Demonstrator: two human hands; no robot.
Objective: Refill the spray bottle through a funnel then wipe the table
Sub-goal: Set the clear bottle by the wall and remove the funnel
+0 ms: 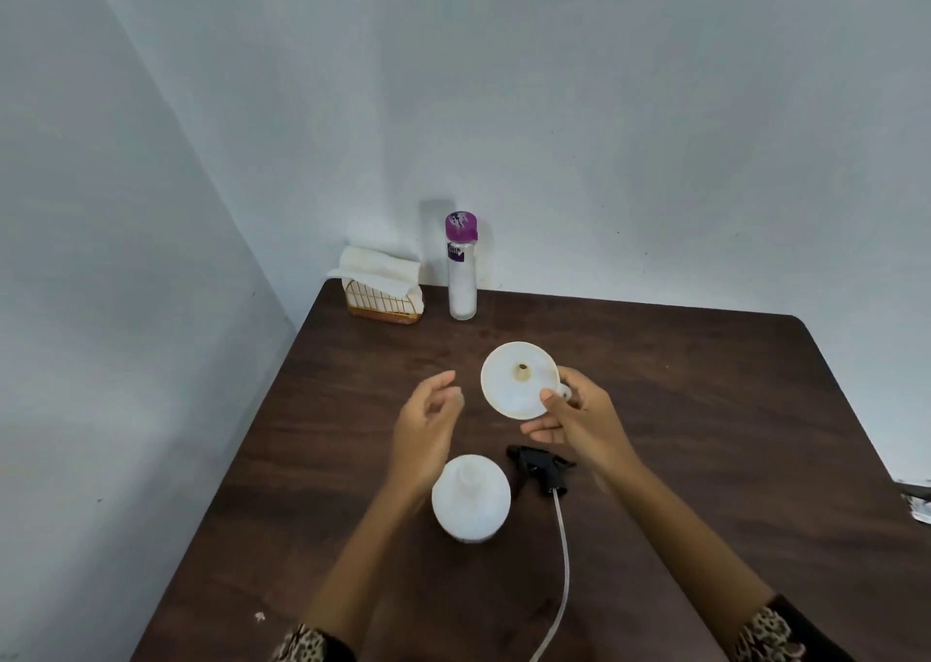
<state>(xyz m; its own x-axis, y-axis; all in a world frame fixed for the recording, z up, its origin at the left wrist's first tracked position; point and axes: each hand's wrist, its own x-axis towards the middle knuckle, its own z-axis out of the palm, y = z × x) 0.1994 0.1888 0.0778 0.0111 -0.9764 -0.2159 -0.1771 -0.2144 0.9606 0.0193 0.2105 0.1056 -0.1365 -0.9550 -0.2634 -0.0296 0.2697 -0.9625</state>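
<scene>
A person's right hand pinches the rim of a white funnel between thumb and fingers, holding it above a dark wooden table. The left hand hovers just left of the funnel, fingers spread and holding nothing. Below the grip, nearer the person, the uncapped white spray bottle stands upright, its black trigger head lying beside it. Beyond the funnel, a purple-capped bottle and a napkin holder stand against the wall.
</scene>
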